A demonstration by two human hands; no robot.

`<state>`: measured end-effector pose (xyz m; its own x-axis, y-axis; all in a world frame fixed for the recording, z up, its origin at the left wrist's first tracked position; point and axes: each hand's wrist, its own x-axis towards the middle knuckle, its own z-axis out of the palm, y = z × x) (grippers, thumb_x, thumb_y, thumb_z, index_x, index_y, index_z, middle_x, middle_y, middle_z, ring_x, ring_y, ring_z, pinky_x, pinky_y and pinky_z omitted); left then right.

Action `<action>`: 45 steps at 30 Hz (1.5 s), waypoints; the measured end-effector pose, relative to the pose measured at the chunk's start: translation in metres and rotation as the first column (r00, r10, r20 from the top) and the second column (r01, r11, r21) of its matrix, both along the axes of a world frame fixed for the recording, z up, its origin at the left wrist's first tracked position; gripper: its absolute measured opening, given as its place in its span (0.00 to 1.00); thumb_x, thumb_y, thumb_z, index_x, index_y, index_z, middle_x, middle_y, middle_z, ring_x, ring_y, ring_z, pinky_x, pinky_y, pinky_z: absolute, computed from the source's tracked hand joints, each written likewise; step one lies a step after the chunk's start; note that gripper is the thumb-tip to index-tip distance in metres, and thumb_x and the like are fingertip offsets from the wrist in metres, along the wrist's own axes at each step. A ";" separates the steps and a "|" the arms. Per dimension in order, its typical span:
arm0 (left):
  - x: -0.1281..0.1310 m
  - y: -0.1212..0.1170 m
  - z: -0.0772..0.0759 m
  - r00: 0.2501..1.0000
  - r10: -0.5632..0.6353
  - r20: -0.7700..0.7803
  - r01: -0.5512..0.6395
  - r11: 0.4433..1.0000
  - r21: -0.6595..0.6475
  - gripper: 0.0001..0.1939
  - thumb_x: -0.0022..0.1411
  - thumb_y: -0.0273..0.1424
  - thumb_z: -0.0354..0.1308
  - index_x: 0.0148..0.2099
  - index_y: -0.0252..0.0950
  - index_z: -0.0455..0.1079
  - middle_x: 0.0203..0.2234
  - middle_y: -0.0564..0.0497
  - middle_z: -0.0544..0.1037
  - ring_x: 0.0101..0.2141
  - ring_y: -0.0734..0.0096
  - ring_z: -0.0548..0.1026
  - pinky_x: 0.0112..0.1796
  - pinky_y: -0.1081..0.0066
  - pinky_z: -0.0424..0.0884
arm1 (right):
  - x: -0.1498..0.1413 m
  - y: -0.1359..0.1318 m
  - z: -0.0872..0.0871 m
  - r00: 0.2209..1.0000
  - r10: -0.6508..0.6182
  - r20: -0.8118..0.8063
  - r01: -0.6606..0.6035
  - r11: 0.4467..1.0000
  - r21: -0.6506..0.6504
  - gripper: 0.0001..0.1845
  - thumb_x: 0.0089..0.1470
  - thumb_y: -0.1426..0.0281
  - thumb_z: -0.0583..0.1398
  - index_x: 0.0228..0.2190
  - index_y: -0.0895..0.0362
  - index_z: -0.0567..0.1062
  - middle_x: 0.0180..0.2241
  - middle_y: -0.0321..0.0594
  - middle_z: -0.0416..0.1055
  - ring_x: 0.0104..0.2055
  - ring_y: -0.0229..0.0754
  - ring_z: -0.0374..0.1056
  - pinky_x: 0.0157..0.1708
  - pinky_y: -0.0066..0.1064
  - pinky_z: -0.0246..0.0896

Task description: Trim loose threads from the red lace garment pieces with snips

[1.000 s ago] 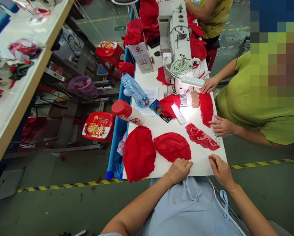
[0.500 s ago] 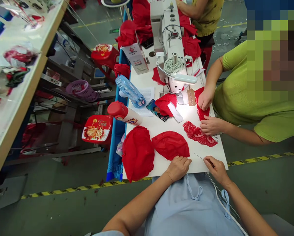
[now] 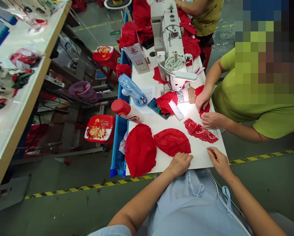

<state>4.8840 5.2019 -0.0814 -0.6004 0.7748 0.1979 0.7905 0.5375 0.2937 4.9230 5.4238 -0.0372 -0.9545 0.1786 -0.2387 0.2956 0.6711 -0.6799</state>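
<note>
My left hand [image 3: 180, 164] lies at the table's near edge with its fingers curled, against the lower tip of a red fabric cup piece [image 3: 172, 141]. Whatever those fingers hold, if anything, is hidden. In a pinch, my right hand [image 3: 219, 162] has a thin needle-like tool [image 3: 204, 145] whose tip points toward the upper left; its exact kind is unclear. A larger red cup piece [image 3: 140, 150] lies further left. Above my right hand is a red lace strip [image 3: 199, 131], flat on the white table [image 3: 161, 167].
A co-worker's hands [image 3: 208, 111] handle red fabric at the right edge. The sewing machine [image 3: 175, 65] stands ahead, with a phone [image 3: 153, 104] beside it. A red-capped bottle [image 3: 127, 110] and blue translucent case [image 3: 132, 90] line the left side.
The needle-like tool has tilted more steeply upward as my right hand shifted slightly. The co-worker's hands have moved over the red lace. My left hand stays beside the cup piece.
</note>
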 end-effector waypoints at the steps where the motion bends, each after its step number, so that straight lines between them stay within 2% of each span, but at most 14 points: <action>1: 0.000 0.000 -0.001 1.000 0.001 -0.005 -0.001 1.000 0.005 0.08 0.61 0.21 0.50 0.39 0.37 0.67 0.24 0.53 0.72 0.27 0.69 0.70 0.29 0.66 0.57 | -0.004 0.001 0.002 1.000 -0.026 0.005 0.026 0.998 0.054 0.20 0.60 0.58 0.49 0.45 0.56 0.70 0.36 0.44 0.76 0.34 0.45 0.72 0.33 0.33 0.64; 3: 0.000 0.000 -0.001 1.000 0.010 -0.019 -0.009 1.000 0.021 0.08 0.61 0.21 0.50 0.39 0.37 0.67 0.23 0.53 0.72 0.26 0.69 0.70 0.29 0.66 0.58 | -0.013 0.002 0.006 0.998 -0.044 0.054 0.034 0.985 0.171 0.21 0.61 0.61 0.48 0.49 0.56 0.69 0.39 0.45 0.77 0.35 0.47 0.73 0.33 0.34 0.64; 7: -0.001 0.002 -0.001 0.999 0.014 -0.048 -0.012 0.999 0.052 0.07 0.60 0.21 0.50 0.38 0.37 0.66 0.23 0.54 0.71 0.26 0.69 0.69 0.29 0.66 0.58 | -0.025 0.001 0.010 0.995 -0.027 0.093 -0.004 0.946 0.324 0.20 0.62 0.64 0.47 0.49 0.55 0.72 0.44 0.46 0.77 0.39 0.48 0.73 0.34 0.34 0.62; 10: -0.001 0.003 -0.001 0.998 0.019 -0.056 -0.015 0.998 0.059 0.07 0.60 0.21 0.50 0.37 0.37 0.66 0.23 0.54 0.71 0.26 0.69 0.69 0.29 0.66 0.57 | -0.027 -0.001 0.009 0.997 -0.039 0.065 0.011 0.923 0.384 0.20 0.62 0.65 0.47 0.49 0.55 0.72 0.45 0.47 0.77 0.38 0.48 0.73 0.31 0.33 0.61; 13: -0.001 0.004 -0.003 0.998 0.028 -0.057 -0.024 0.998 0.064 0.08 0.59 0.20 0.50 0.37 0.37 0.66 0.22 0.54 0.71 0.25 0.69 0.69 0.28 0.66 0.57 | -0.025 0.000 0.007 0.997 -0.063 0.044 0.041 0.919 0.391 0.19 0.61 0.65 0.49 0.47 0.54 0.74 0.41 0.45 0.79 0.34 0.46 0.73 0.28 0.31 0.58; 16: -0.001 0.004 -0.005 0.999 0.025 -0.047 -0.022 0.998 0.054 0.08 0.59 0.20 0.50 0.37 0.37 0.66 0.22 0.54 0.71 0.25 0.69 0.70 0.28 0.67 0.57 | -0.016 0.003 0.004 0.996 -0.086 -0.012 0.086 0.959 0.270 0.18 0.60 0.63 0.50 0.45 0.54 0.73 0.35 0.44 0.78 0.32 0.45 0.71 0.28 0.31 0.58; 19: -0.001 0.004 -0.006 0.999 0.019 -0.032 -0.017 0.999 0.047 0.08 0.59 0.20 0.50 0.37 0.37 0.66 0.23 0.54 0.72 0.26 0.69 0.70 0.28 0.67 0.58 | -0.001 0.003 0.000 1.000 -0.023 -0.002 0.023 1.000 -0.010 0.19 0.59 0.55 0.51 0.41 0.54 0.72 0.25 0.37 0.72 0.25 0.41 0.66 0.26 0.30 0.59; 21: -0.001 0.004 -0.006 0.999 0.017 -0.032 -0.015 0.998 0.054 0.08 0.59 0.21 0.50 0.38 0.37 0.66 0.23 0.54 0.72 0.26 0.69 0.70 0.28 0.66 0.58 | 0.010 0.002 -0.006 0.999 -0.006 0.045 0.014 0.982 -0.188 0.21 0.57 0.49 0.52 0.37 0.54 0.70 0.21 0.33 0.66 0.22 0.39 0.61 0.23 0.29 0.57; 23: -0.001 0.004 -0.005 0.999 0.021 -0.041 -0.018 0.998 0.068 0.08 0.59 0.21 0.50 0.38 0.37 0.66 0.23 0.54 0.72 0.26 0.69 0.70 0.28 0.66 0.58 | 0.016 0.000 -0.011 0.994 -0.040 0.100 0.072 0.940 -0.333 0.23 0.55 0.46 0.52 0.35 0.53 0.68 0.20 0.30 0.61 0.21 0.37 0.56 0.20 0.28 0.53; 26: -0.001 0.003 -0.005 0.999 0.023 -0.047 -0.020 0.997 0.071 0.08 0.60 0.21 0.50 0.38 0.37 0.66 0.22 0.54 0.71 0.26 0.69 0.69 0.28 0.66 0.58 | 0.017 0.001 -0.018 0.981 -0.064 0.182 0.143 0.874 -0.464 0.25 0.53 0.44 0.54 0.36 0.53 0.66 0.19 0.27 0.55 0.17 0.33 0.49 0.16 0.27 0.46; 28: -0.001 0.002 -0.004 0.999 0.022 -0.039 -0.020 0.998 0.059 0.07 0.60 0.21 0.50 0.38 0.37 0.66 0.23 0.54 0.72 0.26 0.69 0.70 0.29 0.66 0.58 | 0.014 0.002 -0.019 0.976 -0.044 0.214 0.148 0.857 -0.494 0.26 0.51 0.43 0.55 0.35 0.54 0.66 0.18 0.26 0.54 0.15 0.32 0.48 0.14 0.27 0.44; 34: -0.001 0.001 -0.004 1.000 0.006 -0.008 -0.005 1.000 0.013 0.07 0.60 0.21 0.50 0.38 0.37 0.67 0.24 0.53 0.72 0.27 0.69 0.70 0.29 0.66 0.58 | 0.012 0.004 -0.019 0.969 -0.049 0.244 0.175 0.832 -0.526 0.27 0.50 0.44 0.57 0.36 0.55 0.67 0.19 0.26 0.56 0.14 0.31 0.51 0.13 0.26 0.47; 45: -0.001 0.001 -0.004 1.000 0.006 -0.009 -0.006 1.000 0.011 0.08 0.60 0.21 0.50 0.39 0.37 0.66 0.24 0.53 0.72 0.28 0.69 0.70 0.30 0.66 0.58 | 0.012 0.002 -0.018 0.965 -0.078 0.249 0.206 0.814 -0.543 0.24 0.48 0.47 0.59 0.35 0.55 0.68 0.18 0.26 0.57 0.14 0.31 0.52 0.13 0.25 0.48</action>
<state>4.8834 5.2034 -0.0854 -0.6033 0.7689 0.2118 0.7898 0.5390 0.2928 4.9345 5.4260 -0.0552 -0.8466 0.0826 -0.5258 0.5323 0.1316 -0.8363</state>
